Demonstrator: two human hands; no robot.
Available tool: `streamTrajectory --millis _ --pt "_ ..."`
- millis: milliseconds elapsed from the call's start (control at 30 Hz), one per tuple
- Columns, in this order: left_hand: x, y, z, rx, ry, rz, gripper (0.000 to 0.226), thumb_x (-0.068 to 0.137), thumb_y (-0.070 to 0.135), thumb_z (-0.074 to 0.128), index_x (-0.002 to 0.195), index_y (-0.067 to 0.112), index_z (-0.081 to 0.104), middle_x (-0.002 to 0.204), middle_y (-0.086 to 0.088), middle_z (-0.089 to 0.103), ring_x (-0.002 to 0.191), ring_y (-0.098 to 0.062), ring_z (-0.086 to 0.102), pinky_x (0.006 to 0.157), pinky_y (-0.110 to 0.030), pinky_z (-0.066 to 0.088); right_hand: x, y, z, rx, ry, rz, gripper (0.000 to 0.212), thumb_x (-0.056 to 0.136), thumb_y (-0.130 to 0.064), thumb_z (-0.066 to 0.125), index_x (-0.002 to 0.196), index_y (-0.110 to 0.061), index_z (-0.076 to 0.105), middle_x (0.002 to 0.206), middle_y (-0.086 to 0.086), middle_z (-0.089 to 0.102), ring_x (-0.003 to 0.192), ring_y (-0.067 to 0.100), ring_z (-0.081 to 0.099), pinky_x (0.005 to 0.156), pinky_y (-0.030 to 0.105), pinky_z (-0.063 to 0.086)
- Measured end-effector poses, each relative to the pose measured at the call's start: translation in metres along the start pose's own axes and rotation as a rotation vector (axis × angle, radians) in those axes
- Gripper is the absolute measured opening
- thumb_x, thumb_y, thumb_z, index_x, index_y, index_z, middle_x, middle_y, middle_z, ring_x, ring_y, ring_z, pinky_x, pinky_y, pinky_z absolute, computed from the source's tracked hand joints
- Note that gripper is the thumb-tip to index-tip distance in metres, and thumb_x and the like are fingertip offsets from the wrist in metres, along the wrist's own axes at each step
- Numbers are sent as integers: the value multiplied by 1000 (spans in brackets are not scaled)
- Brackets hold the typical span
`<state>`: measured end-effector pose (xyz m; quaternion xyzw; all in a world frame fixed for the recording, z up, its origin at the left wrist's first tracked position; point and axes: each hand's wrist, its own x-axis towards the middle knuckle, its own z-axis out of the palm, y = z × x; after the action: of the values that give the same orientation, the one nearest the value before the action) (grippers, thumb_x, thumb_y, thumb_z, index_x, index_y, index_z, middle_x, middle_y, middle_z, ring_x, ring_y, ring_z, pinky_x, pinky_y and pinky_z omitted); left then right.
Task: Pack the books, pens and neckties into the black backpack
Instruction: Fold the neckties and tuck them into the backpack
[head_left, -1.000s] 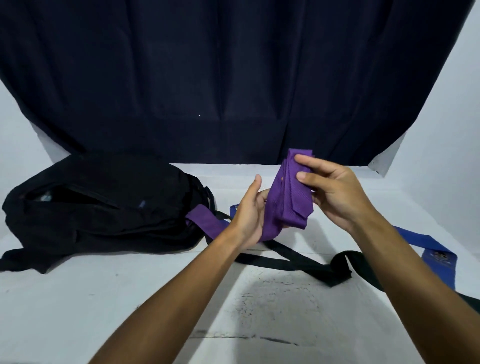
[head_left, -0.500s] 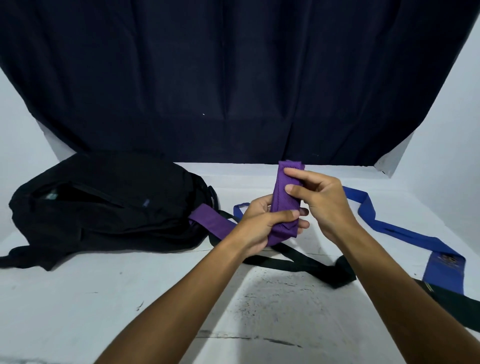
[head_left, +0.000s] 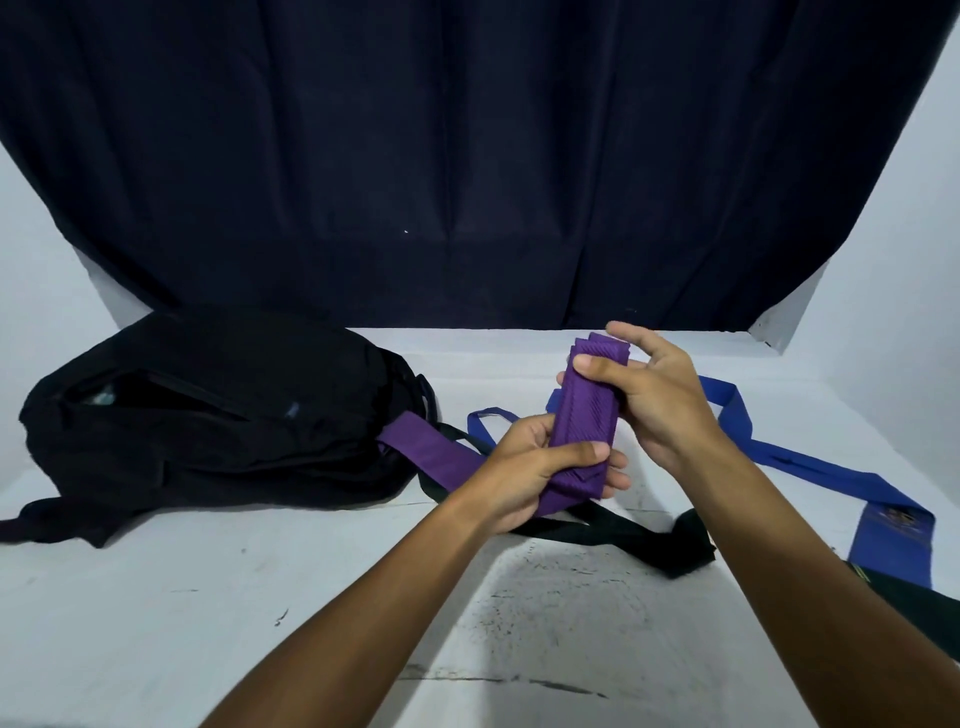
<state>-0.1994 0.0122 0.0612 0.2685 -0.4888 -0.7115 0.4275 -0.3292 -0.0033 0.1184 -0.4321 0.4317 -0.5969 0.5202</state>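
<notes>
Two hands gripping folded purple necktie, tail hidden

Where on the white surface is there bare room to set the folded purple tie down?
Bare: the near white surface in front of the backpack, and the far strip behind the hands. Crowded: around the black tie and blue tie.

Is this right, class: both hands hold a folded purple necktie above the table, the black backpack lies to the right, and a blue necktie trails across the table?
One detail is wrong. The head view shows the black backpack lying to the left, not the right. The rest stands: left hand and right hand hold the folded purple necktie above the table, and the blue necktie trails across it.
</notes>
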Motion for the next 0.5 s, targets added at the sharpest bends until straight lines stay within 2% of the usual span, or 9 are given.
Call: streamTrajectory --millis 67,133,233,300,367,433,500 --pt "-1 0 1 -6 -10 -56 8 93 0 55 100 -2 57 82 -18 70 70 -27 71 66 -33 60 1 3 1 -94 45 -40 68 75 2 76 133 -14 45 83 15 73 71 28 73 65 36 60" --pt "0 0 -1 -22 -1 -75 5 95 2 52 96 0 57 78 -17 69 66 -27 71 62 -32 59 2 7 0 -106 34 -37 74 76 -3 78 137 -21 40 81 14 73 72 27 72 66 36 60" --pt "2 3 -4 -89 50 -68 8 91 4 55 93 0 61 74 -15 68 60 -23 69 57 -31 58 1 9 -9 73 -124 64 75 77 -12 75 138 -33 37 87 13 69 76 25 65 70 35 57" --pt "2 7 -6 -117 82 -52 17 83 10 61 95 -2 61 74 -14 68 57 -22 67 55 -31 57 -2 12 -21 118 -345 97 74 70 -20 81 134 -32 46 99 20 56 84 31 55 73 36 52" --pt "4 10 -9 -111 99 -49 20 80 11 62 94 -2 62 74 -15 68 55 -22 65 54 -30 56 -5 19 -31 165 -531 137 67 63 -23 87 123 -23 59 103 20 49 78 30 51 69 37 51" --pt "4 9 -10 -78 89 -68 9 87 7 58 91 -1 62 73 -15 67 54 -21 65 52 -30 56 -7 25 -32 177 -563 167 55 61 -21 87 113 -18 69 92 16 57 64 23 52 61 34 51" --pt "4 7 -8 -23 67 -107 8 93 4 53 92 1 60 73 -14 68 54 -20 65 52 -29 56 -9 25 -26 152 -498 152 40 65 -14 77 105 -17 75 84 9 66 58 18 53 52 28 48"
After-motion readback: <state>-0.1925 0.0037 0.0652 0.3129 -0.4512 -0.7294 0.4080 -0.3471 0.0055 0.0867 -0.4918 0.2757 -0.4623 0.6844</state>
